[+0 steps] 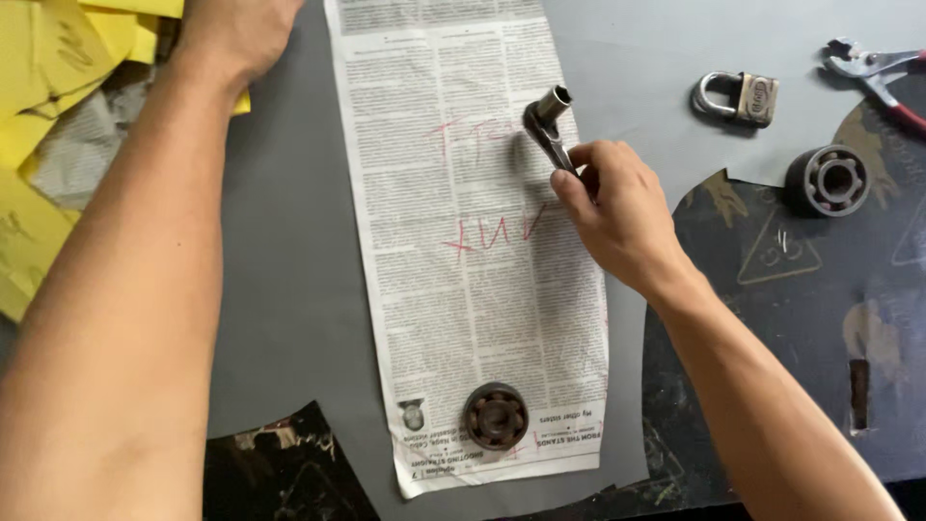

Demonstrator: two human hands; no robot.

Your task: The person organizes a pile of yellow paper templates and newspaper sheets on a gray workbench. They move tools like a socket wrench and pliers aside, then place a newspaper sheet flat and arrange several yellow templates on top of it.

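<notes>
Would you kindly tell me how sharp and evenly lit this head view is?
Head view: soft, even light, no harsh glare; the socket wrench in the right hand casts a faint shadow on the newspaper; the bearing looks sharp, the near forearms slightly soft.

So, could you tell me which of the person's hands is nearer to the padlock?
Right. The right hand holds a socket wrench on the newspaper, just left of the padlock. The left hand is far across, by the yellow sheets.

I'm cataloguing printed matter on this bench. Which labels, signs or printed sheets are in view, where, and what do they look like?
Newspaper strip: centre of grey table, long, white, black print, red scribbles; right hand holds a socket wrench over it.
Triangle signs: dark sheet at right, outlined.
Yellow paper: top left, crumpled.
</notes>
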